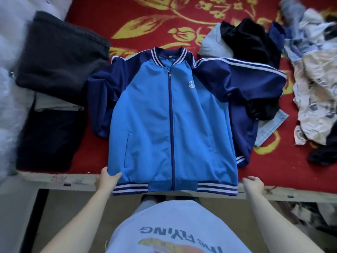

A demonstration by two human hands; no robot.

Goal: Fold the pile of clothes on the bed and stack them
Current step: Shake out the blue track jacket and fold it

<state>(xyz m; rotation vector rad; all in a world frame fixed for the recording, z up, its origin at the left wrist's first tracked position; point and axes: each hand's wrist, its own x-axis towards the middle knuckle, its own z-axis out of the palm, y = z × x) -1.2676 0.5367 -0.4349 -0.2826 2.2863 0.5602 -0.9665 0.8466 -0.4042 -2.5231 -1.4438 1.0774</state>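
At the far left, something white and fluffy point(9, 73) is seen, too blurred to be named. Beside it, a dark folded garment point(60, 55) is laid on the bed point(164, 22), which is covered with a red cloth with yellow flowers. Nearer to the person, a grey folded piece point(56, 105) and a dark navy folded garment point(47, 141) are placed.

The left grip point(109, 178) is set at the lower left corner of the jacket point(155, 110); the fabric just above the striped hem is pinched between the thumb and the fingers. The jacket is spread flat in the middle of the bed, front side up, zipped closed, with the collar away from the person. Its hem is hung a little over the wooden bed edge point(60, 180). The sleeve on the left is folded down along the body of the jacket.

The right grip point(254, 185) is held just beside the right end of the hem, with fingers loosely curled; whether fabric is held cannot be told. The sleeve on the right is stretched over a pile of unfolded clothes point(310, 84), where a black garment point(249, 39), a light denim piece point(269, 125) and a cream patterned cloth point(313, 106) are mixed.
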